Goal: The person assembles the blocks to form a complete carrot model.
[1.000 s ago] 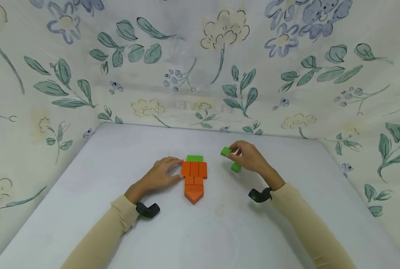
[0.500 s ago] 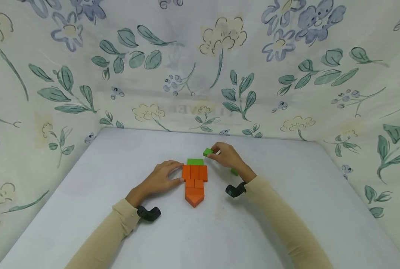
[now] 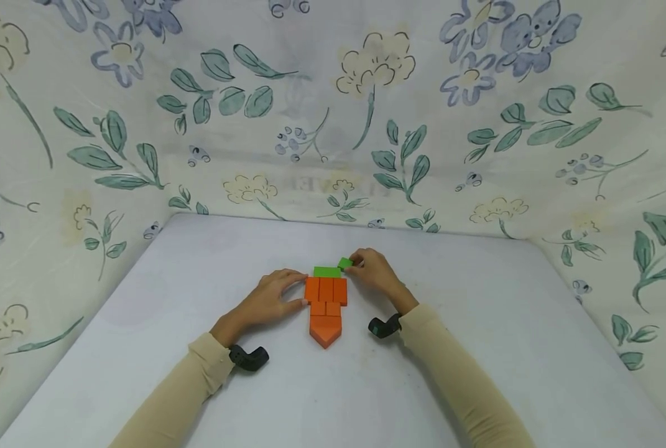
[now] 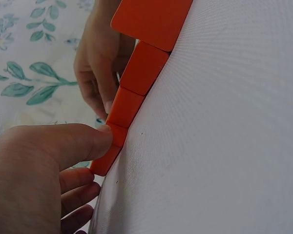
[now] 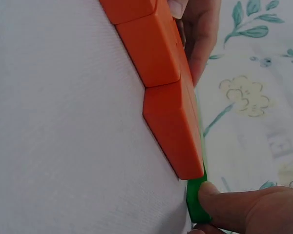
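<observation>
Orange blocks (image 3: pixel 326 290) lie flat together on the white table, with a pointed block (image 3: pixel 325 330) at the near end. A flat green block (image 3: pixel 327 272) touches their far edge. My left hand (image 3: pixel 268 297) holds the leftmost orange block, thumb and finger at its two corners; the left wrist view shows the thumb against an orange block (image 4: pixel 106 158). My right hand (image 3: pixel 374 274) pinches a small green block (image 3: pixel 345 264), tilted at the right end of the flat green one. In the right wrist view this green block (image 5: pixel 197 201) sits under the thumb.
The white table (image 3: pixel 450 298) extends around the blocks. Behind and beside it hangs a white flowered cloth (image 3: pixel 310 143). Each wrist wears a black camera (image 3: pixel 249 358).
My right hand has carried the small green block left and down to the flat green block. Another loose green block is now hidden behind my right hand. My left hand stays put.
</observation>
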A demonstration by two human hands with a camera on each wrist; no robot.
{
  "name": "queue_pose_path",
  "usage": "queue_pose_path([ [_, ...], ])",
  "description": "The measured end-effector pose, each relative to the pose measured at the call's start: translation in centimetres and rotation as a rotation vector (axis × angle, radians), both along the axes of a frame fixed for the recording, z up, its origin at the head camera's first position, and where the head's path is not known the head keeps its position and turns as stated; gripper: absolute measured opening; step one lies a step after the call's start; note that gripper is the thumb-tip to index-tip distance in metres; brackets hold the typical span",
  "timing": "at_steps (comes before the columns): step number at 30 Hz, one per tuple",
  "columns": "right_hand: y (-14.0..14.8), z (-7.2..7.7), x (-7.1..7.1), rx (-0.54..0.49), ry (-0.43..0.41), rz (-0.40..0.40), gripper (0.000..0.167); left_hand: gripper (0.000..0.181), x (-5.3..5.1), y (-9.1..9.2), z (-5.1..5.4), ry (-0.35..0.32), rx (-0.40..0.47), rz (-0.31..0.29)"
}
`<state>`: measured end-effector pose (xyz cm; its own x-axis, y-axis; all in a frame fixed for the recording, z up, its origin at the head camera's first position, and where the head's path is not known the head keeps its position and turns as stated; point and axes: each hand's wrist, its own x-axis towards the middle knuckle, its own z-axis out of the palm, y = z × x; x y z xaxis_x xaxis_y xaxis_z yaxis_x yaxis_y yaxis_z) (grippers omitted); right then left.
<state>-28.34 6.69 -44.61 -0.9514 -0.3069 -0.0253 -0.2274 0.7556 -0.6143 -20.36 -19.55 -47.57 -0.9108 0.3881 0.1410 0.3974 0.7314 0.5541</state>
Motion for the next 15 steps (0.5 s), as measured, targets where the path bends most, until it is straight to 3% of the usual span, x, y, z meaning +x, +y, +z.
queue_pose_path([
  [15, 0.31, -0.22, -0.16, -0.004, 0.016, 0.048, 0.031, 0.059, 0.08, 0.11, 0.15, 0.016, -0.007, 0.004],
])
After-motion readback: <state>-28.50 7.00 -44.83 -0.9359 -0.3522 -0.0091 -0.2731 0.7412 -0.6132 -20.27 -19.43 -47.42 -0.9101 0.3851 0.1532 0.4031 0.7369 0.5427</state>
